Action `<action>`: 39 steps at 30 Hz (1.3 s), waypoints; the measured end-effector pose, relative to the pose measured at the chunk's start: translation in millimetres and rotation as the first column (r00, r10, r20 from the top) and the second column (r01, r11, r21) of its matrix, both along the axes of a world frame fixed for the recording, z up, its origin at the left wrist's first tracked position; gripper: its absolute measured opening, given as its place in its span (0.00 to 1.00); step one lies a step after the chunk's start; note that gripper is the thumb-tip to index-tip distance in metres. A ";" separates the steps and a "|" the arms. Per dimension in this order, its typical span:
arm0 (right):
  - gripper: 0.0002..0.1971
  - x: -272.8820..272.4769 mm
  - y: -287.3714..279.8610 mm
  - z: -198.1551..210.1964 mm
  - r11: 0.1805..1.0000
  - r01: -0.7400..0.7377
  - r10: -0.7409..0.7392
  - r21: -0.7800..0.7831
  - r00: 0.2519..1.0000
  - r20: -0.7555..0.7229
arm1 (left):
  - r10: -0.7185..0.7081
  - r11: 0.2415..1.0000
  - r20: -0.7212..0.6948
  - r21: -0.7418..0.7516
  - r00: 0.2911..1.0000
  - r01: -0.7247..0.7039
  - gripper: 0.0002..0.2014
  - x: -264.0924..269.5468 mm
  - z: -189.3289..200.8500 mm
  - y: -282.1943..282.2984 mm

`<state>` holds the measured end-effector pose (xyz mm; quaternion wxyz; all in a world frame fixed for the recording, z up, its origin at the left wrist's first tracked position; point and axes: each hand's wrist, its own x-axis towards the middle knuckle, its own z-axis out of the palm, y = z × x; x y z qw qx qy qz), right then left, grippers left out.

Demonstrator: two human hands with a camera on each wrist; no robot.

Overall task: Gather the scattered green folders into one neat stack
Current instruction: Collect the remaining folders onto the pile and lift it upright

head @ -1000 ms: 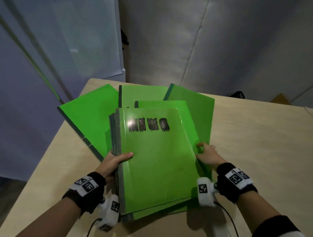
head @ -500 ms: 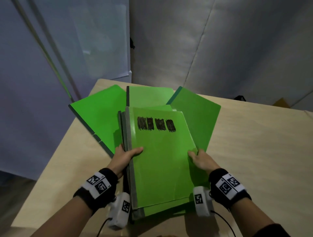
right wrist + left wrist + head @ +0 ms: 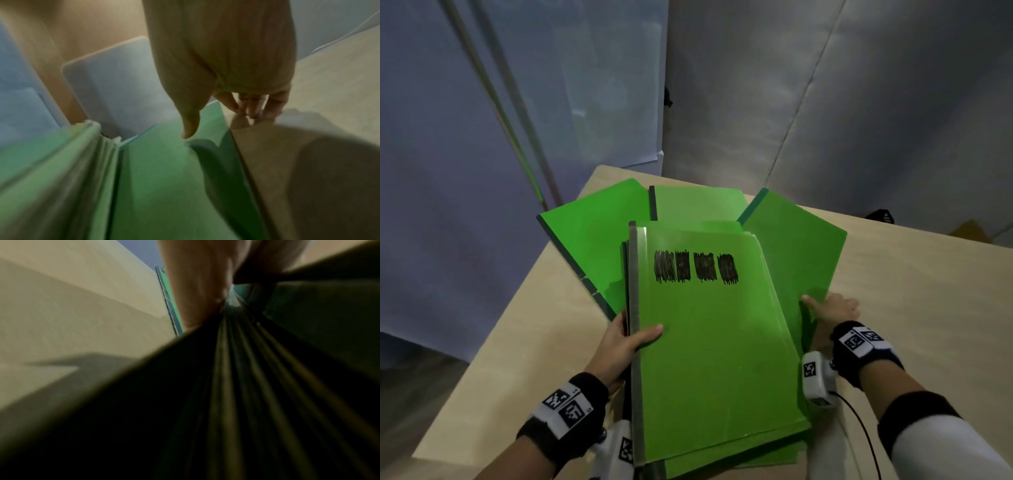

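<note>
My left hand (image 3: 633, 339) grips the spine side of a stack of green folders (image 3: 715, 342), thumb on top and fingers hidden beneath. The top folder bears black scribbles (image 3: 695, 267). In the left wrist view the stack's dark spines (image 3: 246, 369) fill the frame under my palm (image 3: 195, 288). Three loose folders fan out behind: a left one (image 3: 592, 246), a back one (image 3: 698, 205) and a right one (image 3: 798, 253). My right hand (image 3: 830, 305) is at the right folder's (image 3: 164, 178) edge, thumb (image 3: 189, 129) over it and fingers (image 3: 252, 107) curled beside it on the table.
The light wooden table (image 3: 911, 308) ends close on the left and at the back, with grey walls just beyond. A small black object (image 3: 881, 216) and something yellow (image 3: 969, 231) sit past the far right edge. The stack's near end overhangs the front edge.
My right hand has left the stack's right edge and moved right onto the right folder. The left hand keeps its hold on the stack's spine.
</note>
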<state>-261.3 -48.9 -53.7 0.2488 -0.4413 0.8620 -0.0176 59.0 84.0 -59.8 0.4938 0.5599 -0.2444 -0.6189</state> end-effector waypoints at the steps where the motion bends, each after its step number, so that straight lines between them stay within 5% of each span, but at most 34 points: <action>1: 0.40 1.8 -2.5 -0.5 1.000 0.017 -0.017 -0.009 0.999 0.032 | -0.012 1.000 -0.009 -0.008 1.000 0.012 0.58 -0.2 3.4 0.3; 4: 0.39 6.8 -12.3 -4.3 0.999 -0.015 0.019 -0.041 0.994 0.111 | 0.005 1.000 -0.016 0.013 1.000 -0.005 0.28 3.4 2.5 -3.8; 7: 0.41 13.6 -21.4 -11.9 0.993 -0.114 0.121 -0.043 0.962 0.244 | 0.018 0.999 0.005 0.031 1.000 -0.018 0.26 6.4 2.8 -13.5; 9: 0.43 2.6 -41.1 -55.4 0.981 -0.185 0.196 -0.063 0.929 0.315 | 0.019 0.999 0.015 0.045 1.000 -0.020 0.26 7.4 4.9 -20.8; 13: 0.23 47.9 -17.0 -11.2 0.970 -0.192 0.240 -0.147 0.833 0.499 | 0.029 0.998 0.013 0.055 1.000 -0.029 0.22 10.3 4.8 -36.0; 17: 0.16 64.7 -10.9 4.5 0.987 -0.121 0.158 -0.101 0.806 0.571 | 0.069 0.995 -0.006 0.069 0.998 -0.069 0.25 13.7 5.5 -45.3; 20: 0.18 79.3 -16.6 14.4 0.994 -0.104 0.108 -0.041 0.793 0.599 | 0.138 0.986 0.042 0.084 0.990 -0.141 0.43 17.5 5.4 -49.2; 22: 0.23 93.5 -20.1 19.7 0.988 -0.154 0.134 -0.017 0.791 0.597 | 0.154 0.985 0.194 0.053 0.969 -0.167 0.51 19.1 9.4 -51.5; 26: 0.43 116.7 -34.9 19.2 0.976 -0.213 0.199 -0.042 0.800 0.567 | 0.182 0.967 0.296 0.120 0.938 -0.225 0.41 23.1 21.6 -52.7; 32: 0.40 123.6 -48.1 27.0 0.986 -0.157 0.162 -0.061 0.787 0.595 | 0.191 0.967 0.337 0.100 0.922 -0.236 0.44 33.8 5.6 -63.3; 39: 0.56 112.1 -40.8 17.6 0.970 -0.241 0.213 -0.040 0.754 0.622 | 0.132 0.985 0.266 0.069 0.955 -0.156 0.48 45.8 -2.7 -71.6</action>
